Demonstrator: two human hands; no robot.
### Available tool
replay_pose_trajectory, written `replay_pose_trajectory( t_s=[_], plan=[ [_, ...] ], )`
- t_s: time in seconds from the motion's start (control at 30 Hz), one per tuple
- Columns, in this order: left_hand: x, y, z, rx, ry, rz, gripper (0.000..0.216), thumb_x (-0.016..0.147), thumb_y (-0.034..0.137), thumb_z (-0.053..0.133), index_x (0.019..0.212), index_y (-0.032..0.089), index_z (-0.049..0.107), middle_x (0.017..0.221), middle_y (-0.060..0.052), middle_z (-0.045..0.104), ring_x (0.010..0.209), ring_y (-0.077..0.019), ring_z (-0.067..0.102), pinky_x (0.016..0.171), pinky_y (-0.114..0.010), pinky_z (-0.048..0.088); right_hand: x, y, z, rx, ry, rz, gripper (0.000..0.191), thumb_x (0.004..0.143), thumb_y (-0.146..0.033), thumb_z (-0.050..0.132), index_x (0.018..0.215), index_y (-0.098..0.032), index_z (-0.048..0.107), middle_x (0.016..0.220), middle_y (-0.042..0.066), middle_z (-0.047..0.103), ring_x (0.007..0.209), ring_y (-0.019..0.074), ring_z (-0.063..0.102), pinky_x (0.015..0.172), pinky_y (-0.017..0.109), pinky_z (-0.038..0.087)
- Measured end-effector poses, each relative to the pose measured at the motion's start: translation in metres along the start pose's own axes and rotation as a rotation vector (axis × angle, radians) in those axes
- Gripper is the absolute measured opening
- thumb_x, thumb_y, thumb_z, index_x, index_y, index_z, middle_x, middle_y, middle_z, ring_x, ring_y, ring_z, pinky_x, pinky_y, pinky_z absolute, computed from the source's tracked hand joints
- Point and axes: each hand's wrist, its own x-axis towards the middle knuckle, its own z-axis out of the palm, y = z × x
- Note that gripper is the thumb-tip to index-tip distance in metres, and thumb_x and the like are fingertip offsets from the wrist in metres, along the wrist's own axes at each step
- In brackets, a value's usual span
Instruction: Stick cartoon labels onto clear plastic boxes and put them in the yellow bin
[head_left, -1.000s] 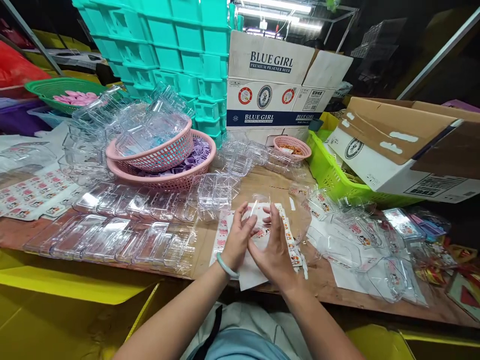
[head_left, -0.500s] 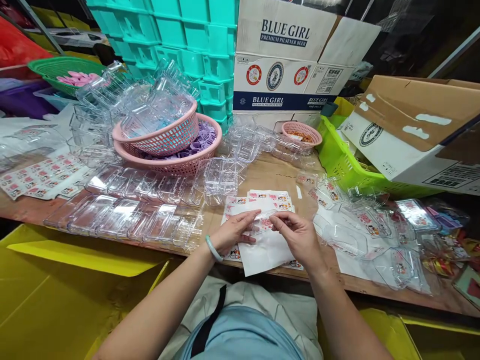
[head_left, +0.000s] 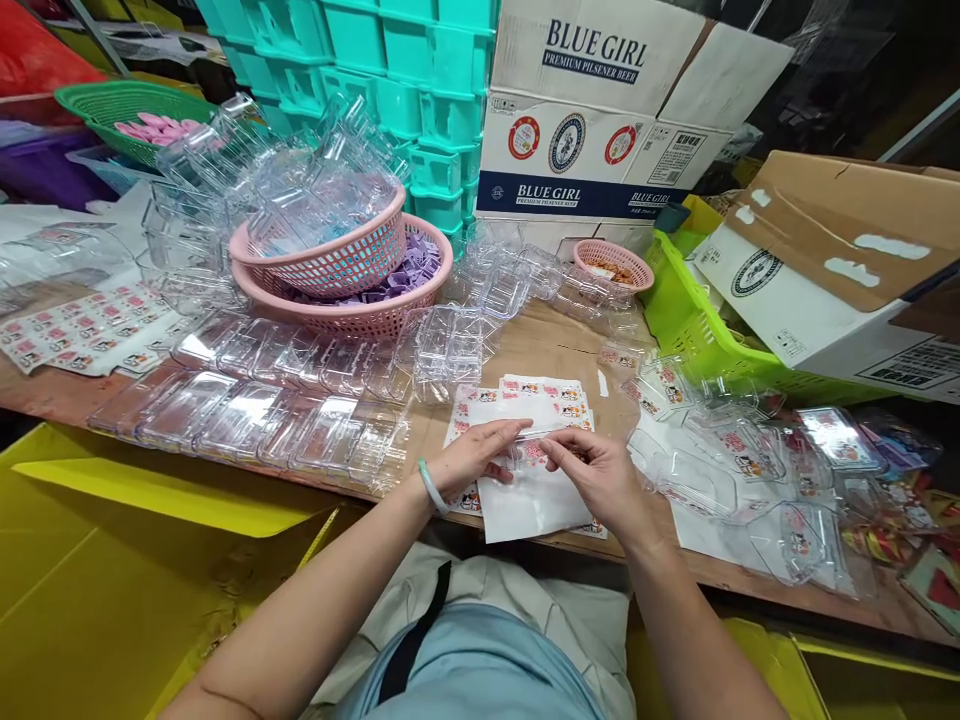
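My left hand (head_left: 480, 458), with a pale green bangle at the wrist, has its thumb and fingers around the left side of a small clear plastic piece (head_left: 529, 447). At the right side of that piece, my right hand (head_left: 592, 468) is closed in a pinch; what sits between its fingertips is hidden. Red print shows through or on the plastic. Below both hands lie a blank white sheet (head_left: 517, 512) and sticker sheets (head_left: 480, 398) with red lettering and cartoon cats.
Clear plastic cases (head_left: 247, 425) stand in rows on the left. Pink baskets (head_left: 337, 318) hold plastic parts and purple pieces. Stickered cases (head_left: 750, 450) lie at right, before a lime basket (head_left: 679, 300) and cardboard box (head_left: 817, 240). Teal crates (head_left: 360, 60) rise behind.
The view has shifted slightly, so the background sits a little further right. Both hands stay over the sheets, with the right fingertips a little closer to the left hand.
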Motion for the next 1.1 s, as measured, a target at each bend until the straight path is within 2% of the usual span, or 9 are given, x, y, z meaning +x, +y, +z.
replay_pose_trajectory(
  t_s=[0.53, 0.7, 0.77, 0.83, 0.87, 0.93, 1.0, 1.03, 1.1],
  plan=[
    [0.001, 0.004, 0.000, 0.010, 0.007, -0.017, 0.049, 0.081, 0.057, 0.056, 0.118, 0.025, 0.065, 0.130, -0.010, 0.053, 0.110, -0.0249, 0.049, 0.066, -0.028, 0.053, 0.000, 0.008, 0.004, -0.090, -0.013, -0.034, 0.027, 0.084, -0.043, 0.058, 0.080, -0.020, 0.070, 0.066, 0.001, 0.065, 0.063, 0.0155, 0.058, 0.064, 0.027, 0.046],
    [0.000, 0.006, 0.004, 0.028, 0.008, -0.074, 0.062, 0.069, 0.043, 0.075, 0.126, 0.025, 0.059, 0.112, -0.009, 0.064, 0.099, -0.0201, 0.056, 0.067, -0.025, 0.048, -0.005, 0.009, 0.010, -0.203, 0.039, -0.117, 0.025, 0.088, -0.041, 0.054, 0.082, -0.022, 0.069, 0.073, 0.003, 0.067, 0.067, 0.0167, 0.060, 0.065, 0.027, 0.047],
    [0.001, 0.005, 0.005, 0.046, 0.040, -0.057, 0.063, 0.067, 0.041, 0.076, 0.126, 0.024, 0.058, 0.108, -0.009, 0.065, 0.091, -0.0180, 0.058, 0.065, -0.024, 0.047, -0.007, 0.011, 0.010, -0.300, 0.110, -0.164, 0.023, 0.087, -0.040, 0.054, 0.084, -0.022, 0.068, 0.075, 0.003, 0.066, 0.069, 0.0173, 0.059, 0.067, 0.029, 0.046],
    [0.001, 0.004, 0.006, 0.048, 0.081, -0.038, 0.060, 0.068, 0.041, 0.075, 0.123, 0.023, 0.060, 0.107, -0.009, 0.065, 0.089, -0.0177, 0.058, 0.063, -0.024, 0.046, -0.008, 0.016, 0.008, -0.402, 0.297, -0.165, 0.023, 0.085, -0.041, 0.057, 0.092, -0.022, 0.066, 0.075, 0.004, 0.063, 0.067, 0.0175, 0.057, 0.067, 0.031, 0.046],
    [0.001, 0.004, 0.006, 0.049, 0.094, -0.035, 0.059, 0.069, 0.041, 0.074, 0.123, 0.023, 0.060, 0.106, -0.009, 0.065, 0.089, -0.0179, 0.059, 0.063, -0.023, 0.046, -0.008, 0.019, 0.007, -0.417, 0.408, -0.142, 0.028, 0.083, -0.043, 0.060, 0.100, -0.021, 0.064, 0.078, 0.004, 0.062, 0.066, 0.0175, 0.055, 0.067, 0.031, 0.047],
    [-0.001, 0.005, 0.007, 0.062, 0.090, -0.041, 0.061, 0.070, 0.040, 0.073, 0.126, 0.022, 0.058, 0.104, -0.009, 0.066, 0.089, -0.0183, 0.059, 0.064, -0.024, 0.047, -0.008, 0.024, 0.002, -0.361, 0.548, -0.085, 0.054, 0.076, -0.047, 0.067, 0.120, -0.021, 0.052, 0.094, 0.008, 0.061, 0.075, 0.0192, 0.057, 0.068, 0.033, 0.050],
    [-0.004, 0.010, 0.010, 0.096, 0.052, -0.026, 0.062, 0.072, 0.039, 0.072, 0.129, 0.021, 0.056, 0.107, -0.010, 0.066, 0.088, -0.0185, 0.059, 0.068, -0.027, 0.048, -0.008, 0.026, -0.004, -0.254, 0.451, -0.040, 0.080, 0.068, -0.050, 0.074, 0.134, -0.024, 0.038, 0.119, 0.012, 0.055, 0.094, 0.0223, 0.058, 0.078, 0.036, 0.052],
    [-0.006, 0.014, 0.011, 0.114, 0.022, 0.000, 0.061, 0.072, 0.038, 0.072, 0.129, 0.021, 0.056, 0.111, -0.010, 0.065, 0.089, -0.0188, 0.060, 0.071, -0.028, 0.048, -0.009, 0.024, -0.008, -0.197, 0.320, -0.016, 0.083, 0.067, -0.051, 0.074, 0.136, -0.026, 0.037, 0.126, 0.012, 0.052, 0.101, 0.0234, 0.057, 0.083, 0.038, 0.051],
    [-0.010, 0.021, 0.013, 0.138, -0.059, 0.062, 0.057, 0.073, 0.035, 0.072, 0.126, 0.021, 0.058, 0.119, -0.010, 0.063, 0.097, -0.0206, 0.059, 0.080, -0.031, 0.047, -0.009, 0.018, -0.019, -0.072, 0.004, 0.040, 0.071, 0.072, -0.051, 0.069, 0.134, -0.027, 0.043, 0.129, 0.009, 0.053, 0.107, 0.0232, 0.057, 0.091, 0.039, 0.049]
  ],
)
